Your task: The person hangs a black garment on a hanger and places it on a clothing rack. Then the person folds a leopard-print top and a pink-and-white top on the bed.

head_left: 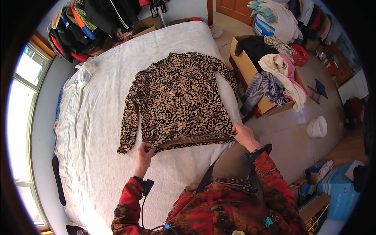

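Observation:
A long-sleeved, high-necked top [178,98] in a black and tan animal print lies spread on the bed, its collar at the far end and its hem toward me. My left hand [145,154] pinches the left corner of the hem. At the right corner, my right hand [245,136] grips the hem between thumb and fingers. Between the hands the hem gapes a little, and the inside of the cloth shows. One sleeve lies straight down along the left side; the other angles out over the bed's right edge.
A white cover [98,129] drapes the bed. Right of it stands a cardboard box [244,64] heaped with clothes. A white bucket [317,127] and a blue carton [337,192] are on the floor at right. Hanging clothes [78,29] and a window [25,102] are at left.

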### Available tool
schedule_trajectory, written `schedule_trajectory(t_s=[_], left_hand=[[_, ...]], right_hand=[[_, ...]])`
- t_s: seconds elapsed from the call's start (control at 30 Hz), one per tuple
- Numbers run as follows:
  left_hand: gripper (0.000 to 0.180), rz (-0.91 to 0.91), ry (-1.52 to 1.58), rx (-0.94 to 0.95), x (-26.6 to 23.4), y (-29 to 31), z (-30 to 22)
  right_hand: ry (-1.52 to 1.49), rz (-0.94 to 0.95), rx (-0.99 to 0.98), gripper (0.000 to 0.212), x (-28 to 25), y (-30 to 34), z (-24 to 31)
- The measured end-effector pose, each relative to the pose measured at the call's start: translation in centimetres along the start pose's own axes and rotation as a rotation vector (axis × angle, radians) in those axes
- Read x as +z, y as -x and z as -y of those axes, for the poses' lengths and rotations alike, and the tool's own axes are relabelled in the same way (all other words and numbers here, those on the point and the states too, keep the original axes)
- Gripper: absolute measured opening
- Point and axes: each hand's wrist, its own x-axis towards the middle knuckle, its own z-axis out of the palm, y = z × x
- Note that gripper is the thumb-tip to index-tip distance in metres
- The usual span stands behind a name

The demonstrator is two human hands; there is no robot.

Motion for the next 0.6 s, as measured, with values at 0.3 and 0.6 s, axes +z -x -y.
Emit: schedule_trajectory(t_s=[0.3,0.6], left_hand=[[0.018,-0.022,-0.188,0.259,-2.7,-0.9,-4.3],[0.021,0.493,-0.269,0.082,-1.1,2.4,-3.3]], right_hand=[[-0.743,-0.439,0.287,0.022,-1.6,-2.1,-0.7],[-1.455,-0.297,0.341,0.026,-5.1,-0.6,0.8]])
